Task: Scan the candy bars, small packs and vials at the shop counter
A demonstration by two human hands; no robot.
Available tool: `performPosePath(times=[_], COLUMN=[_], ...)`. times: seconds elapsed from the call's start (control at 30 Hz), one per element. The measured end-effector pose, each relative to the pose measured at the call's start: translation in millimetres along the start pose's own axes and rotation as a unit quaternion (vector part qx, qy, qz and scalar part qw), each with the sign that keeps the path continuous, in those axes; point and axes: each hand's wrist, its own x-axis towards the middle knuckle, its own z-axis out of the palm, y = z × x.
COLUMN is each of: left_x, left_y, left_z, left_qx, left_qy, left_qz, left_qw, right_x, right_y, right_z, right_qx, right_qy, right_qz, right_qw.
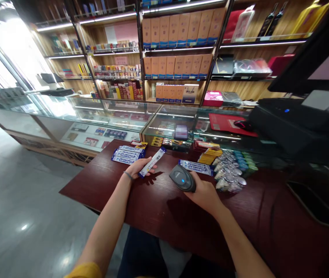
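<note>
My right hand (203, 192) is wrapped around the handle of a dark grey plastic handheld scanner (180, 178), a small blue light glowing on its top. I can't make out each of those fingers, as the scanner and my hand hide some. Left of the scanner and apart from it, my left hand (137, 168) has a long, slim white packet with blue ends (152, 162) clamped between thumb and fingers, slanted, with a printed barcode facing up. A thin grey band (128, 175) circles that wrist.

Under the scanner spreads a dark red-brown wooden table (149, 208). Farther left of the scanner, beyond my left hand, lies a group of blue-and-white slim packets (128, 154); another blue-and-white group (197, 167) sits just beyond the scanner. Behind that, a stack of red and yellow flat packs (207, 152) rises. Right of the scanner stand small clear jars with silver lids (229, 175), and farther right lies a flat black rectangular device (314, 202).
</note>
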Motion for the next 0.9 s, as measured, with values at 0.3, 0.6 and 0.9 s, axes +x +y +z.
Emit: performPosePath(times=[0.3, 0.6, 0.9], left_x=[0.1, -0.5, 14.9], left_y=[-1.9, 0.6, -7.3], left_z=[1.6, 7.4, 38.1], left_qx=[0.017, -0.046, 0.068], left_qy=[0.004, 0.005, 0.037], left_qz=[0.002, 0.018, 0.225], left_qw=[1.0, 0.999, 0.971], right_x=[0.2, 2.1, 5.9], right_y=[1.8, 13.7, 31.7], right_z=[-2.6, -3.1, -17.9], right_qx=[-0.011, 0.055, 0.239], right_qy=[-0.046, 0.051, 0.263], right_qz=[0.007, 0.102, 0.215], right_qw=[0.999, 0.992, 0.91])
